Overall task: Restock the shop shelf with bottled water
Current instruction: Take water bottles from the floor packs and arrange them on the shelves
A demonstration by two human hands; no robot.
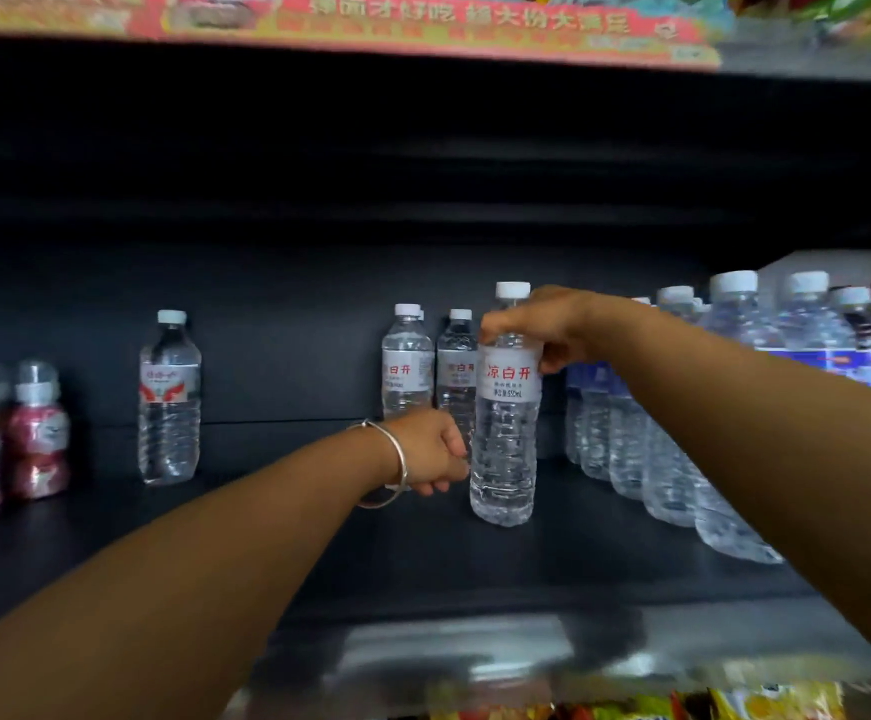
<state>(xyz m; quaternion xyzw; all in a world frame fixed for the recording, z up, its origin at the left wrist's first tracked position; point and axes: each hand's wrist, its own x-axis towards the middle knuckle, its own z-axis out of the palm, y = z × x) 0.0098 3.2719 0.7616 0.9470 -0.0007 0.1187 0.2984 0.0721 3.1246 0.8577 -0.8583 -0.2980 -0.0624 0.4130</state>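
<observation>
Dark shop shelf [423, 553], black back wall, 2 pink drinks [7, 439] far left of held bottle, 1 lone water bottle [169, 402], left hand [431, 452] curled at held bottle [505, 407] base, grip unclear, 2 bottles behind, right hand [537, 330] clamps its neck, blue-label row [683, 407] right.

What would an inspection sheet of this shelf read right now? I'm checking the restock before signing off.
Surface: dark shelf, partly bare.
Job's things: white-label bottle upright on the shelf; two like it behind; blue-label row to the right.
Clutter: lone red-label bottle; pink bottles far left.
Grippers: right hand grips the bottle's shoulder; left hand at its base, grip unclear.
Cables: nothing seen.
Surroundings: snack packets below.
</observation>
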